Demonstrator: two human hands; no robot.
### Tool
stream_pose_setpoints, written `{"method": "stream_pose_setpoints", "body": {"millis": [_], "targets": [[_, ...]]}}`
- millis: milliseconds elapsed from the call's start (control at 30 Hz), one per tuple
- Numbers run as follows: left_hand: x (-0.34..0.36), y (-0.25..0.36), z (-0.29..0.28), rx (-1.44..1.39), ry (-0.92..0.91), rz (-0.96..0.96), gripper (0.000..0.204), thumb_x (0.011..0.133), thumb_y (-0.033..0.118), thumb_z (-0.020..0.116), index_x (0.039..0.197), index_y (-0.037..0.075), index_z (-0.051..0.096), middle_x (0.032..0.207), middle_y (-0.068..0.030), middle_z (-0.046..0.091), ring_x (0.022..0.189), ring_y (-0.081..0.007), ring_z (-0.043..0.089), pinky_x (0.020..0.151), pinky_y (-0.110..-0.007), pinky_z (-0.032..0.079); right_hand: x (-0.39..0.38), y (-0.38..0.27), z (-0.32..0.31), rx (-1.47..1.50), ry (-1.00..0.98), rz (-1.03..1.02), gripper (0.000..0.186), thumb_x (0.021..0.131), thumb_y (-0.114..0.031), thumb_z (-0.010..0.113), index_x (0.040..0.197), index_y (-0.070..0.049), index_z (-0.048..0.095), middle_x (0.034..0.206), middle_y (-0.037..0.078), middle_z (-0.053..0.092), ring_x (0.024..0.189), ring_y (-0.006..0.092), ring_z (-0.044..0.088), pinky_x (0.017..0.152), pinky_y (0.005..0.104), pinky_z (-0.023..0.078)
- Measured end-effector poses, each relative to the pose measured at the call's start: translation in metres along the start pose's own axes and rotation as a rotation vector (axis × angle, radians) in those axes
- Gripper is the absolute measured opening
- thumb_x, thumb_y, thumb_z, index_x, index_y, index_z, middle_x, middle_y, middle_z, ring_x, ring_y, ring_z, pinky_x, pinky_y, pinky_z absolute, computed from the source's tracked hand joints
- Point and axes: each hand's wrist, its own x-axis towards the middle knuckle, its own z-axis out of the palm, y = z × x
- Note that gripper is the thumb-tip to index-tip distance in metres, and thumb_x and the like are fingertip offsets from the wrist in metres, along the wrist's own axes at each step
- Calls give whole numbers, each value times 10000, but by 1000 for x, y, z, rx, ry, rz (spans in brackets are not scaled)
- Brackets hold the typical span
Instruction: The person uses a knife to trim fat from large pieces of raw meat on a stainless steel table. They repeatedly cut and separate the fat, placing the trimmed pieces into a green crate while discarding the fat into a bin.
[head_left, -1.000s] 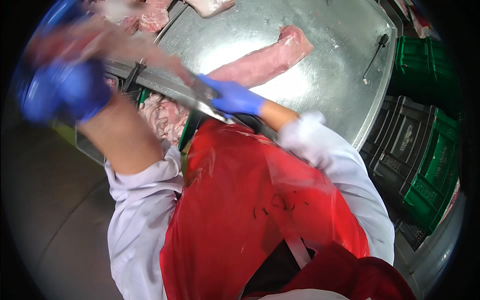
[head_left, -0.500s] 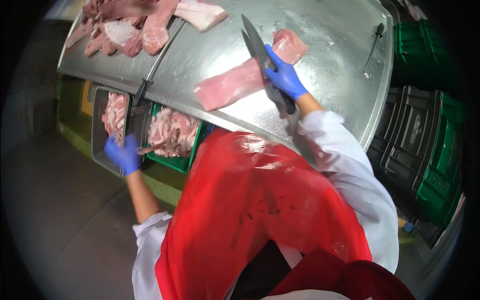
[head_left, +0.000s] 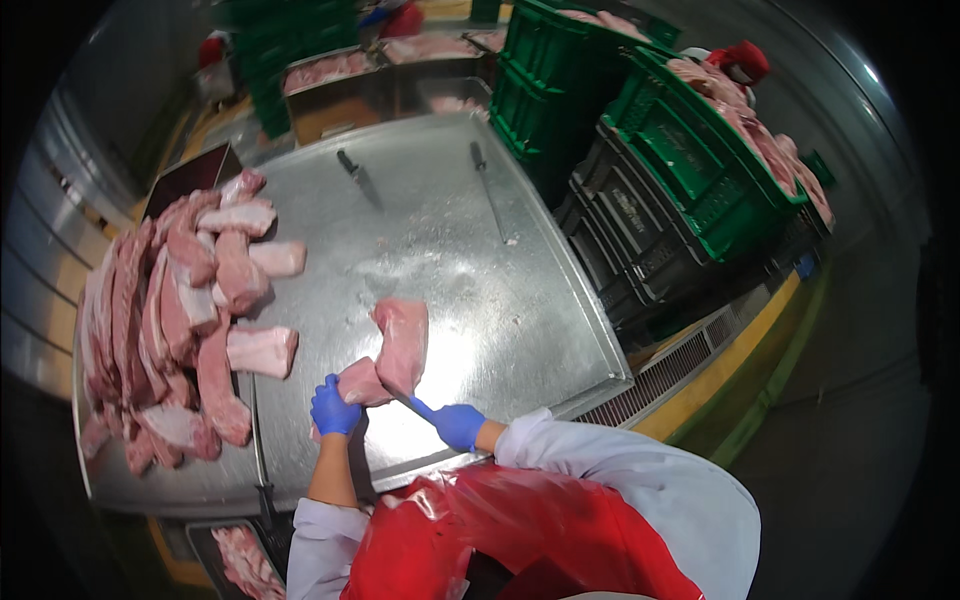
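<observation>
A long piece of pale pink meat (head_left: 403, 343) lies near the front edge of the metal table. Its nearer, smaller part (head_left: 362, 383) bends off to the left; whether the two parts are separate, I cannot tell. My left hand (head_left: 334, 406), in a blue glove, is closed on the left end of that nearer part. My right hand (head_left: 458, 426), also gloved in blue, grips a knife, index finger stretched along it. The dark knife blade (head_left: 402, 400) points up and left, its tip at the junction of the two parts. The knife handle is hidden by my hand.
Many meat pieces (head_left: 160, 310) are heaped at left. A sharpening steel (head_left: 259, 440) lies at the near edge above a bin of trimmings (head_left: 245, 560). Farther back lie another knife (head_left: 352, 168) and a thin rod tool (head_left: 486, 185). Green crates (head_left: 690, 160) stand right.
My left hand has come from the trimmings bins onto the meat. The knife, earlier held across the meat, now has its tip at the meat. The view takes in more of the room.
</observation>
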Motion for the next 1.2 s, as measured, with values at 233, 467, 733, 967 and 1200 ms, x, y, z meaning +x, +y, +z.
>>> {"method": "stream_pose_setpoints", "body": {"millis": [233, 467, 733, 967, 1200], "targets": [[108, -114, -2, -1070, -143, -482, 719, 789, 273, 706, 1433, 152, 411, 1301, -180, 549, 1157, -399, 578, 930, -567, 509, -43, -7, 7, 102, -34, 53, 735, 976, -176, 435, 1602, -294, 68, 1059, 274, 679, 853, 429, 691, 788, 488, 533], [7, -64, 27, -1727, -640, -159, 794, 778, 281, 681, 1492, 125, 372, 1355, -164, 552, 1200, -389, 567, 1012, -543, 496, -189, 71, -7, 614, 235, 204, 807, 955, -271, 598, 1605, -318, 123, 865, 195, 713, 667, 291, 694, 700, 394, 553], [91, 358, -108, -1719, -641, 383, 758, 849, 332, 693, 1487, 54, 394, 1369, -147, 559, 1222, -318, 561, 1057, -452, 453, -258, 169, -35, 973, 547, 319, 802, 966, -152, 589, 1609, -285, 129, 784, 64, 648, 586, 116, 584, 591, 275, 545], [225, 664, -403, -1430, -396, 564, 834, 841, 684, 607, 1482, 195, 395, 1479, -209, 418, 1284, -367, 496, 1079, -668, 297, -273, 248, -73, 922, 645, 244, 784, 962, -133, 593, 1608, -246, 164, 746, 52, 629, 575, 110, 580, 570, 271, 537], [262, 432, -86, -444, -86, 460, 843, 918, 452, 690, 1480, -50, 313, 1438, -284, 473, 1321, -377, 482, 1110, -440, 380, -301, 283, -61, 989, 543, 360, 787, 956, -167, 607, 1607, -226, 168, 741, 60, 628, 587, 128, 604, 590, 291, 543]]}}
